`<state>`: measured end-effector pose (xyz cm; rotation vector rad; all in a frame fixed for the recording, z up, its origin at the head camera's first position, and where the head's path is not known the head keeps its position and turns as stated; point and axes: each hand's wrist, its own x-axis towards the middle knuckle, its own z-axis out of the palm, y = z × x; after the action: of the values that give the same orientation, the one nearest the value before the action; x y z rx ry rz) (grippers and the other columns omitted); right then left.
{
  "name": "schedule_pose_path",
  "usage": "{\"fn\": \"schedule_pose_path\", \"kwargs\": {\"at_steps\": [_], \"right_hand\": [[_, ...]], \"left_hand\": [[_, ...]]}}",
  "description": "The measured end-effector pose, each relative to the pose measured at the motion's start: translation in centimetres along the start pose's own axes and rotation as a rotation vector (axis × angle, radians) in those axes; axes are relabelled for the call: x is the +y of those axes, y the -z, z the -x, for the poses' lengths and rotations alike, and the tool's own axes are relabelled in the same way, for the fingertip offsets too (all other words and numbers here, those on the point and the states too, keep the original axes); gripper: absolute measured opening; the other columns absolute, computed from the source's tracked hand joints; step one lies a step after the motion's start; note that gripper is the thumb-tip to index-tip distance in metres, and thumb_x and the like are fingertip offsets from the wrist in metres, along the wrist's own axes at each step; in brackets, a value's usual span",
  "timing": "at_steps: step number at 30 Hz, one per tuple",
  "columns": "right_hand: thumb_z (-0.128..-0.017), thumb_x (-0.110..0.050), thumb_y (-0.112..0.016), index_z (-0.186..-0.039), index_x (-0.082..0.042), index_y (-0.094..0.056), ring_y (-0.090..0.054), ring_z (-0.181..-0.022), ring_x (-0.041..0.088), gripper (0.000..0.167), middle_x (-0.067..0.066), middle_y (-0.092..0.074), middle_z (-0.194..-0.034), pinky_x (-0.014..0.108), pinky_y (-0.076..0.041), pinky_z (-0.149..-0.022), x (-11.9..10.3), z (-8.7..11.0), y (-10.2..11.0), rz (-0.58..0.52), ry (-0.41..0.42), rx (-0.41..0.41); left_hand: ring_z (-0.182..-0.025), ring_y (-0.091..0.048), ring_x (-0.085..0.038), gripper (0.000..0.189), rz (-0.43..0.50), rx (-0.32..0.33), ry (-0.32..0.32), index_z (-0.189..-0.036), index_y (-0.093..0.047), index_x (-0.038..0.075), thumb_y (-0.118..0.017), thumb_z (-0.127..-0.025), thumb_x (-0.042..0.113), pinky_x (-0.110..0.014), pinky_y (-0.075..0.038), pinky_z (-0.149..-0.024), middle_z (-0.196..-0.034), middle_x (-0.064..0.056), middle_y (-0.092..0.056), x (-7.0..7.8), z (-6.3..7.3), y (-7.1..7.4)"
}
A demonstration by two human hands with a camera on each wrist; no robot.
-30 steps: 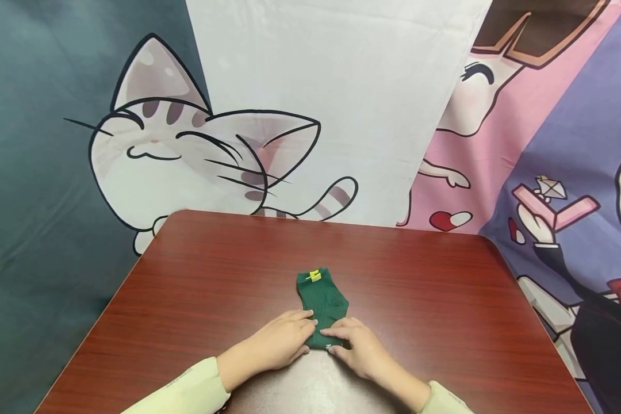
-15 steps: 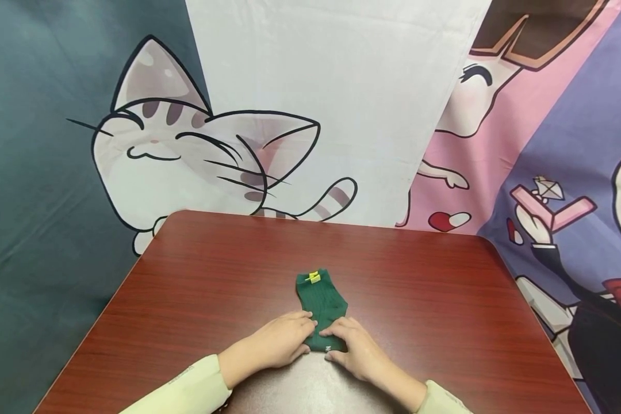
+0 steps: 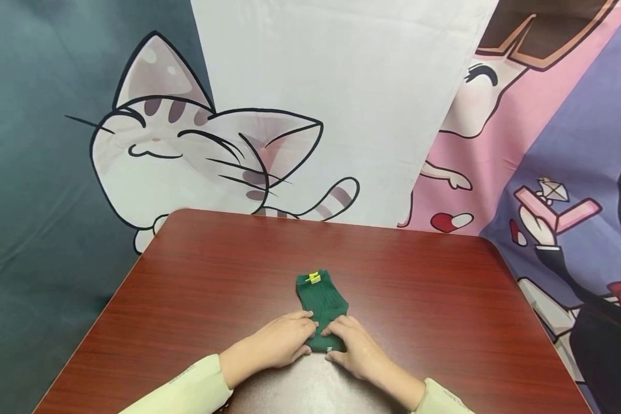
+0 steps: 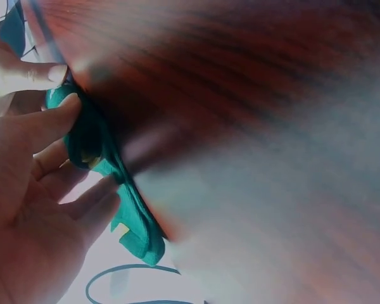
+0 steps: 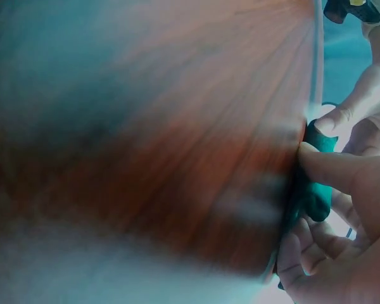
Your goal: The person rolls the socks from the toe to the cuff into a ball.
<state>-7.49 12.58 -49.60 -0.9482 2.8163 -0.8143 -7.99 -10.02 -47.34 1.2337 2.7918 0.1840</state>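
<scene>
1. One green ankle sock [image 3: 321, 302] lies flat on the tabletop [image 3: 212, 270], in front of the person; if a second one is under it, I cannot tell.
2. The head view gives its outline, with one yellow tag [image 3: 314, 278] at the far end and white lettering [image 3: 329, 349] at the near end. The left wrist view shows its side, with two yellow patches [image 4: 121, 229].
3. Two hands touch it. The left hand [image 3: 287, 339] is relaxed, fingers extended onto the left edge, gripping nothing.
4. The right hand [image 3: 357, 348] rests loosely on the right side, also without grip; the right wrist view shows its thumb well apart from the bent fingers.
5. Two pale green sleeves [image 3: 186, 388] cover the forearms.
6. Only the head view shows one cartoon cat [image 3: 150, 184] printed on the backdrop [image 3: 341, 86].
</scene>
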Motion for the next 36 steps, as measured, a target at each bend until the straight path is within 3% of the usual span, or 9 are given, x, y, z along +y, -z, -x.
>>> {"fn": "schedule_pose_path", "kwargs": {"at_steps": [8, 17, 27, 33, 36], "right_hand": [[-0.083, -0.016, -0.083, -0.104, -0.019, -0.071, -0.059, -0.101, 0.011, 0.024, -0.01, -0.064, -0.104, 0.036, -0.054, -0.087, -0.16, -0.05, -0.07, 0.076, 0.058, 0.035], [-0.084, -0.015, -0.082, -0.101, -0.018, -0.072, -0.059, -0.097, 0.01, 0.02, -0.01, -0.063, -0.1, 0.035, -0.054, -0.083, -0.19, -0.28, 0.02, 0.083, 0.071, 0.04], [-0.082, -0.013, -0.082, -0.098, -0.017, -0.072, -0.058, -0.094, 0.01, 0.02, -0.009, -0.063, -0.097, 0.034, -0.053, -0.082, -0.21, -0.37, 0.09, 0.064, 0.084, 0.059], [-0.081, -0.012, -0.083, -0.098, -0.016, -0.072, -0.058, -0.093, 0.01, 0.02, -0.009, -0.062, -0.096, 0.034, -0.053, -0.082, -0.17, -0.38, 0.15, 0.052, 0.089, 0.061], [-0.081, -0.013, -0.083, -0.098, -0.016, -0.073, -0.058, -0.093, 0.01, 0.02, -0.009, -0.063, -0.096, 0.034, -0.053, -0.082, -0.1, -0.37, 0.12, 0.054, 0.095, 0.069]], "left_hand": [[-0.13, -0.058, -0.025, 0.034, 0.006, -0.023, 0.022, -0.119, -0.066, 0.009, -0.073, -0.094, 0.031, -0.034, -0.038, -0.116, -0.128, -0.005, -0.069, 0.13, -0.36, -0.09], [-0.135, -0.054, -0.03, 0.035, 0.062, -0.047, 0.053, -0.121, -0.065, 0.01, -0.072, -0.095, 0.032, -0.037, -0.045, -0.11, -0.132, -0.005, -0.067, 0.07, -0.26, 0.14], [-0.124, -0.058, -0.012, 0.02, 0.062, -0.023, -0.025, -0.097, -0.059, 0.016, -0.075, -0.093, 0.027, -0.036, -0.035, -0.118, -0.113, 0.004, -0.062, -0.29, -0.7, 0.32], [-0.125, -0.058, -0.015, 0.021, 0.076, -0.026, -0.017, -0.096, -0.058, 0.016, -0.075, -0.092, 0.027, -0.037, -0.032, -0.119, -0.116, 0.003, -0.061, -0.35, -0.85, 0.28], [-0.13, -0.056, -0.02, 0.022, 0.038, -0.032, 0.001, -0.105, -0.062, 0.013, -0.074, -0.093, 0.029, -0.039, -0.035, -0.118, -0.122, 0.0, -0.062, -0.05, -0.83, 0.21]]}}
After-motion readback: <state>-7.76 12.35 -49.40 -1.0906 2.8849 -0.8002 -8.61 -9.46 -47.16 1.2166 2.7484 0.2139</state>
